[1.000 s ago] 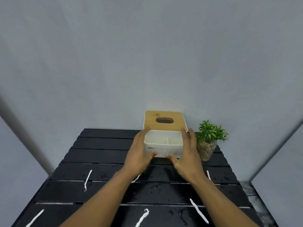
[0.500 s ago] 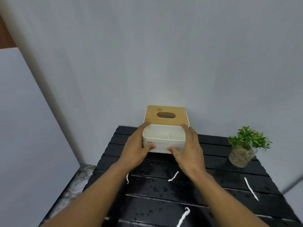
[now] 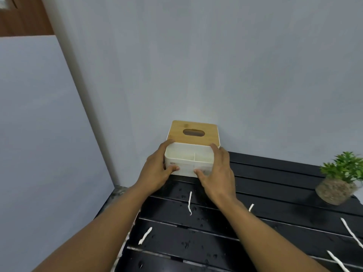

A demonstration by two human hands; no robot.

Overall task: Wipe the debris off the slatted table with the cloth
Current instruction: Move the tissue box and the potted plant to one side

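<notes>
White strips of debris [image 3: 145,235] lie scattered over the wet black slats of the bench [image 3: 275,185]; beyond them the left hand [image 3: 155,173] and right hand [image 3: 218,173] clasp opposite sides of a white box [image 3: 188,160] with a wooden lid [image 3: 176,130], perhaps resting at the bench's far left corner; a potted plant [image 3: 341,177] stands well apart, far right.

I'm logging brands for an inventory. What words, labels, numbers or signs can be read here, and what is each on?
No text here is readable.
Small sticker on the front wall of the white plastic box with a slotted bamboo lid: too small and blurred to read.
Black slatted table, small green plant in a round pot, grey wall: no writing visible.
</notes>
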